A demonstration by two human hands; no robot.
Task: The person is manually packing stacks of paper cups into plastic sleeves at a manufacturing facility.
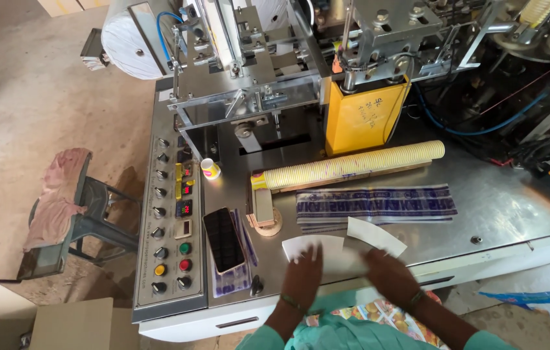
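Surface: steel table (502, 207) forming the deck of a paper-cup forming machine, set on a bare concrete floor (22, 97). At the deck's left edge a control panel (170, 227) with knobs, coloured push buttons and red displays. A stool draped with a pink cloth (58, 198) stands to the left on the floor.

On the table: a long lying stack of nested cream paper cups (353, 165); a single small cup (210, 169) standing near the panel; a flat printed plastic sleeve (375, 206), blue on clear; a dark phone (224, 239), face up. A yellow housing (362, 116) rises behind the cup stack.

Work pieces: white fan-shaped paper blanks (346, 240), flat, curved edges, lying at the near edge of the table, partly overlapping.

Hands: left hand (302, 279) palm down, fingers spread, flat on the near-left blank. Right hand (388, 277) palm down, fingers extended, resting on the blanks just to the right. Hands apart, neither closed around anything; both press flat. A bangle shows on each wrist.
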